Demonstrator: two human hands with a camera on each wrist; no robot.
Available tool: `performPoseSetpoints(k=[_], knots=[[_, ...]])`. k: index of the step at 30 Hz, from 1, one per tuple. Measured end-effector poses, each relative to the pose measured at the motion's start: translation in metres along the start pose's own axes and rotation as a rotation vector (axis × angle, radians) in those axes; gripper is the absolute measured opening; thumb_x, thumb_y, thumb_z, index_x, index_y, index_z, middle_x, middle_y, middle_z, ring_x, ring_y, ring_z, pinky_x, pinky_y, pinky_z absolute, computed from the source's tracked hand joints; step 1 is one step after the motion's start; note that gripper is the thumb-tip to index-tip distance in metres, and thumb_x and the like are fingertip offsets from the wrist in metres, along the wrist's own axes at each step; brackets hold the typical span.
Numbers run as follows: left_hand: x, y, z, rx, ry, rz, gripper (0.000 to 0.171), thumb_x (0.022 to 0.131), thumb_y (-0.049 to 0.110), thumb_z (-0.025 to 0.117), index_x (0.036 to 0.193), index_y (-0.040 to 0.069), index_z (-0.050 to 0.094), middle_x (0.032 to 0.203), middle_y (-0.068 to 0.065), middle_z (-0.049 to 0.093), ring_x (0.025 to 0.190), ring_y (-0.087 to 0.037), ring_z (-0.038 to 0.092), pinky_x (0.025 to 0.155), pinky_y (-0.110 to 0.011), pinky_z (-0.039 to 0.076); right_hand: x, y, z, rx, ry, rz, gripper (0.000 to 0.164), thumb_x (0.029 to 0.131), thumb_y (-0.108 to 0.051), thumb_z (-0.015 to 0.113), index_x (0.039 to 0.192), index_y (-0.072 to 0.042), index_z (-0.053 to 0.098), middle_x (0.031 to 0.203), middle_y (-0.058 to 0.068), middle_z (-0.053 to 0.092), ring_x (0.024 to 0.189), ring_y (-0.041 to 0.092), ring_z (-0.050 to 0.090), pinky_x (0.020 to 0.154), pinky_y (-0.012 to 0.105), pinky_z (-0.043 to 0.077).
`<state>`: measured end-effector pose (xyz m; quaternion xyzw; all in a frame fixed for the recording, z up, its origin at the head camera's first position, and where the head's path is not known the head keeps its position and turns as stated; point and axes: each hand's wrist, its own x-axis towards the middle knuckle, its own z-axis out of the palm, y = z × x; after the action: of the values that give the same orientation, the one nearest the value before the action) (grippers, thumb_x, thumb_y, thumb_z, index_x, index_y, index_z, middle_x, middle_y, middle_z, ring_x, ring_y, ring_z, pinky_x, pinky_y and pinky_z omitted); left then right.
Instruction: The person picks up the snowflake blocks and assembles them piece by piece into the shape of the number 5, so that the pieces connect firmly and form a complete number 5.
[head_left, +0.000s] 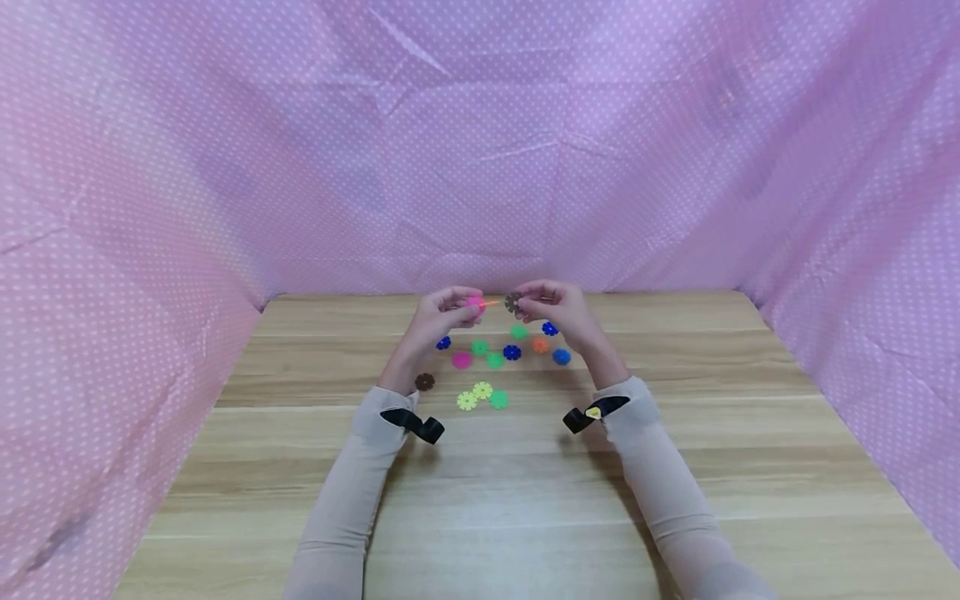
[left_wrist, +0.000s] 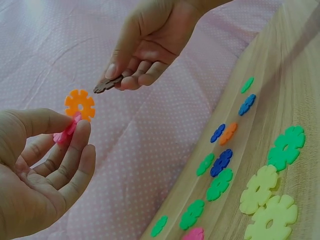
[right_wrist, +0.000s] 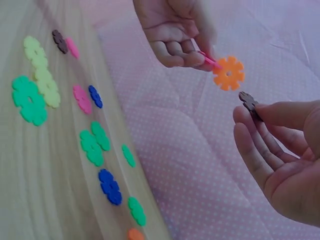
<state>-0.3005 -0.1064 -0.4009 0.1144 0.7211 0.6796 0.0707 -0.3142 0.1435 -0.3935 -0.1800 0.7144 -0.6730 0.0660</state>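
My left hand (head_left: 438, 321) pinches a pink snowflake disc (left_wrist: 64, 133) between thumb and fingertips. Slotted into that disc's edge, an orange snowflake disc (right_wrist: 236, 70) stands out toward the right, its face crosswise to the pink one. Opposite, my right hand (head_left: 564, 315) holds a brown snowflake disc (right_wrist: 248, 102) by its edge with thumb and fingers. A small gap separates the brown disc from the orange one. Both hands are raised above the far part of the table, and part of the pink disc is hidden behind the left fingers.
On the wooden table (head_left: 487, 508) lie several loose discs: two yellow discs touching, a green disc (head_left: 498, 400) beside them, a brown disc (head_left: 424, 382), a pink disc (head_left: 461, 360), an orange disc (head_left: 540, 344), plus blue and green ones. A pink dotted cloth (head_left: 480, 167) surrounds the table.
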Motion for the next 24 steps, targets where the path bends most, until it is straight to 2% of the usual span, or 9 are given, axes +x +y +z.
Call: performPoseSetpoints(k=[4, 11, 17, 24], knots=[[0.0008, -0.0016, -0.0003, -0.001, 0.011, 0.002, 0.033, 0.097, 0.007, 0.068, 0.129, 0.000, 0.063, 0.095, 0.001, 0.071, 0.087, -0.012, 0.071, 0.095, -0.041, 0.060, 0.0013, 0.0018, 0.0045, 0.008, 0.018, -0.027, 0.028, 0.097, -0.003, 0.067, 0.120, 0.013, 0.064, 0.093, -0.002, 0.075, 0.081, 0.011, 0.074, 0.077, 0.030, 0.064], [0.0010, -0.0027, 0.0009, -0.003, 0.000, 0.000, 0.033, 0.097, 0.008, 0.068, 0.129, -0.001, 0.063, 0.097, 0.001, 0.070, 0.086, -0.011, 0.072, 0.096, -0.044, 0.060, 0.0009, 0.0035, 0.0071, -0.007, 0.011, -0.035, 0.027, 0.098, -0.005, 0.066, 0.120, 0.011, 0.064, 0.095, 0.001, 0.075, 0.081, 0.011, 0.073, 0.078, 0.028, 0.063], [0.0016, -0.0059, 0.0024, 0.011, -0.014, 0.005, 0.033, 0.097, 0.009, 0.068, 0.129, 0.000, 0.063, 0.100, -0.003, 0.070, 0.088, -0.012, 0.071, 0.093, -0.037, 0.061, -0.0008, 0.0036, 0.0070, -0.042, -0.016, -0.018, 0.027, 0.098, -0.006, 0.066, 0.121, 0.009, 0.065, 0.100, 0.007, 0.076, 0.083, 0.011, 0.073, 0.079, 0.030, 0.063], [0.0031, -0.0103, 0.0052, -0.014, -0.039, 0.019, 0.033, 0.098, 0.009, 0.068, 0.129, 0.002, 0.064, 0.103, -0.004, 0.069, 0.093, -0.015, 0.071, 0.094, -0.034, 0.061, -0.0023, 0.0029, 0.0062, -0.079, -0.005, -0.028, 0.025, 0.099, -0.007, 0.066, 0.120, 0.007, 0.067, 0.102, 0.011, 0.075, 0.082, 0.010, 0.071, 0.077, 0.030, 0.062]])
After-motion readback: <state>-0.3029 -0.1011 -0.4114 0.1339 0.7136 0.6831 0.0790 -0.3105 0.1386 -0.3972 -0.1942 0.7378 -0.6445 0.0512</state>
